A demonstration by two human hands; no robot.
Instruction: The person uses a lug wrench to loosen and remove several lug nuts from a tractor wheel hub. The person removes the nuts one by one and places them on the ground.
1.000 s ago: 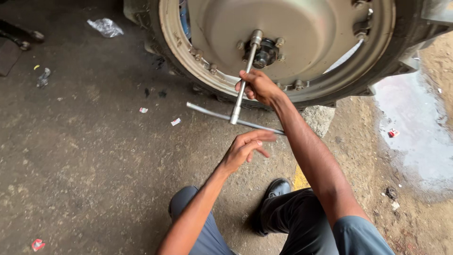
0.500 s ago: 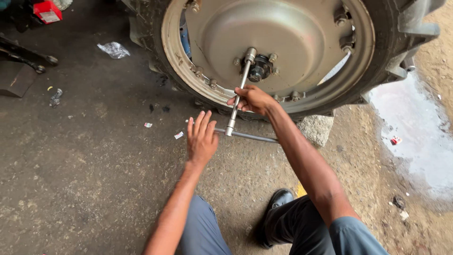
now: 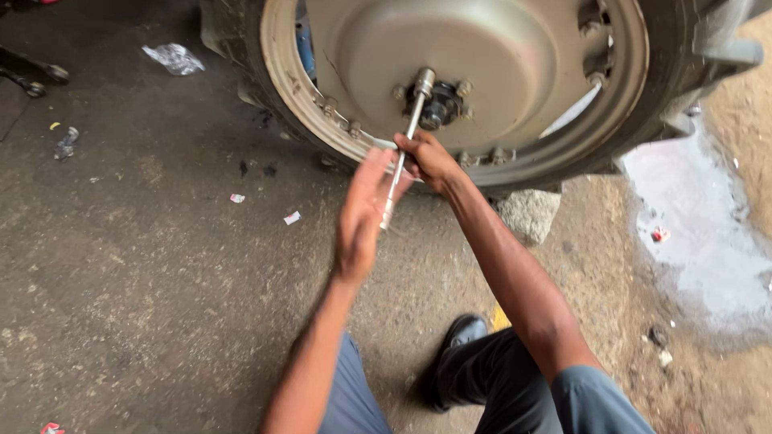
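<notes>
A large tyre with a grey metal rim [image 3: 515, 48] fills the top of the view. A long steel T-wrench [image 3: 406, 133] has its socket on a nut at the hub [image 3: 438, 100] and slants down towards me. My right hand [image 3: 430, 159] is shut round the wrench shaft about halfway along. My left hand [image 3: 362, 210] is raised just left of the shaft's lower end, fingers stretched and apart, touching or almost touching it. The wrench's crossbar is hidden behind that hand.
A pale stone [image 3: 527, 213] is wedged under the tyre. A wet patch [image 3: 700, 233] spreads over the ground at the right. Crumpled plastic [image 3: 173, 56] and small scraps lie on the rough concrete at the left. My black shoe [image 3: 458, 333] rests below the wheel.
My left hand has risen from low near the ground to the lower end of the wrench. The right hand keeps its grip on the shaft. The view has moved closer to the wheel.
</notes>
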